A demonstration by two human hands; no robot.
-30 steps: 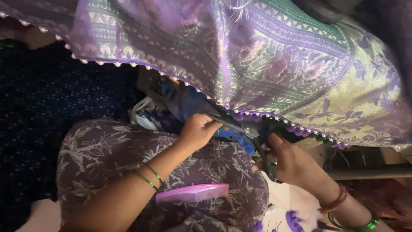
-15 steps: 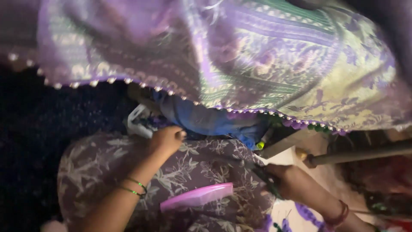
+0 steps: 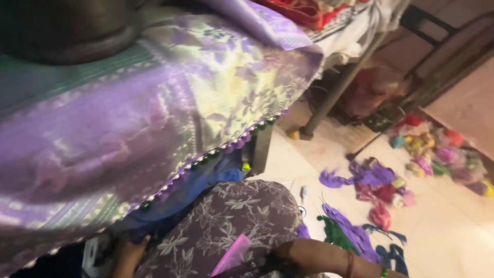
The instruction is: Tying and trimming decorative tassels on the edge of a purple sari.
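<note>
A purple and green patterned silk cloth (image 3: 154, 118) with a beaded edge hangs over a table and fills the upper left. Under its edge lies blue cloth (image 3: 206, 183). My left hand (image 3: 126, 252) sits low at the bottom left beside the blue cloth, with its fingers mostly hidden. My right hand (image 3: 280, 256) rests on my lap in floral purple fabric (image 3: 236, 216), right next to a pink comb (image 3: 231, 255). It is closed around dark scissors (image 3: 244, 267), which are blurred. Bangles show on that wrist.
A metal table leg (image 3: 334, 92) stands on the pale tiled floor (image 3: 453, 226). Purple, green and red cloth scraps (image 3: 360, 206) lie on the floor to my right. A heap of coloured thread bundles (image 3: 442, 152) sits further off. A dark round pot (image 3: 67, 31) stands on the table.
The view has swung right, showing the floor and scraps. My right hand has come down from the cloth's edge to my lap beside the comb. My left hand has dropped lower left.
</note>
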